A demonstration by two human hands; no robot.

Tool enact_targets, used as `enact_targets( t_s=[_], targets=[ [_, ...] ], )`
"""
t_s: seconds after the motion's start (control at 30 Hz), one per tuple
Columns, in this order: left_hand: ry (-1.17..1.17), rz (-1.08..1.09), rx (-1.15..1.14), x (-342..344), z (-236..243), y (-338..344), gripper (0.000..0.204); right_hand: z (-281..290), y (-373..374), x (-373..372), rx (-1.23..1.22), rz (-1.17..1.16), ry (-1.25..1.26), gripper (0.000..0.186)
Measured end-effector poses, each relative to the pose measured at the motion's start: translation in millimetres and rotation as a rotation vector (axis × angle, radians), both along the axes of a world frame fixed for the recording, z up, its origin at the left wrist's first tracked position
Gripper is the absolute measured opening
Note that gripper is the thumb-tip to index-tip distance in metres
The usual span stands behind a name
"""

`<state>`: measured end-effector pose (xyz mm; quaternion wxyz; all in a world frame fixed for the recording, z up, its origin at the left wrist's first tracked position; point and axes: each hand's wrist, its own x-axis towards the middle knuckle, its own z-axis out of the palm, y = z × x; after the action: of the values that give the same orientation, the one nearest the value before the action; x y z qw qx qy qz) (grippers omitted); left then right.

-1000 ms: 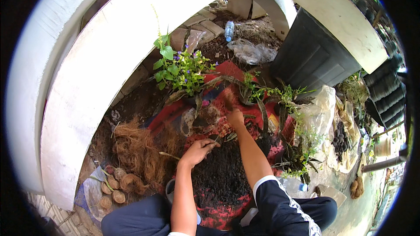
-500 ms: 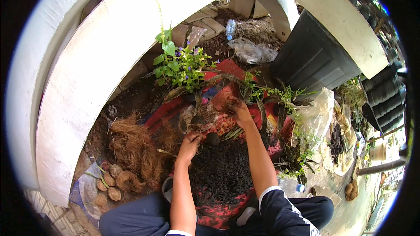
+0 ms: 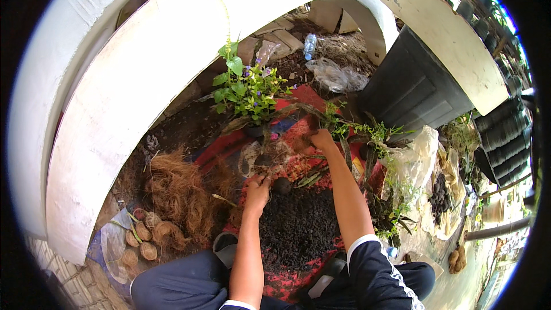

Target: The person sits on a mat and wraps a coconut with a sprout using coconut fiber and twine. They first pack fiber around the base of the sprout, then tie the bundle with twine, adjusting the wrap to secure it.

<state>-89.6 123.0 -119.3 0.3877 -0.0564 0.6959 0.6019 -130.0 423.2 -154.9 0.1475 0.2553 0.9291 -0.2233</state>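
My left hand (image 3: 257,193) is closed, its fingertips pinched together beside a dark round ball (image 3: 282,185); what lies between them is too small to make out. Farther off and to the right, my right hand (image 3: 322,139) curls downward with a tuft of brown fibre (image 3: 301,142) at its fingers; the fingertips are partly hidden. Black crumbly growing material (image 3: 298,221) is heaped between my forearms on a red sheet (image 3: 281,278). Left of my left hand lies a large loose pile of brown coconut fibre (image 3: 178,195).
Several fibre-wrapped balls (image 3: 148,251) lie at the lower left by clear plastic. A flowering plant (image 3: 252,95) and trailing stems (image 3: 293,109) stand beyond my hands. A dark grey bin (image 3: 416,83) is at the right, a white curved wall (image 3: 143,69) at the left.
My right hand has turned over, its fingers now pointing downward. My left hand stays pinched by the dark ball. The whole view has shifted slightly.
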Motion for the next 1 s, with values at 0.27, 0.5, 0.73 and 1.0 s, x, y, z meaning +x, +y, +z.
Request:
enact_targets(
  t_s=[0.27, 0.5, 0.73, 1.0],
  targets=[
    [-0.005, -0.021, -0.093, 8.1, 31.4, 0.3, 0.035, 40.3, -30.7, -4.9, -0.168, -0.221, -0.048, 0.043],
    [0.1, 0.021, -0.063, 10.7, -27.6, 6.4, 0.028, 43.4, -90.7, -10.9, -0.151, 0.074, 0.003, 0.03],
    [-0.067, 0.274, -0.021, 22.0, -66.4, 3.1, 0.035, 63.3, -240.3, -37.7, 0.18, 0.704, -0.296, 0.03],
    [0.166, 0.696, 0.185, 12.6, -68.7, -2.6, 0.034, 70.0, -254.7, -33.7, -0.337, 0.122, 0.923, 0.041]
  ],
)
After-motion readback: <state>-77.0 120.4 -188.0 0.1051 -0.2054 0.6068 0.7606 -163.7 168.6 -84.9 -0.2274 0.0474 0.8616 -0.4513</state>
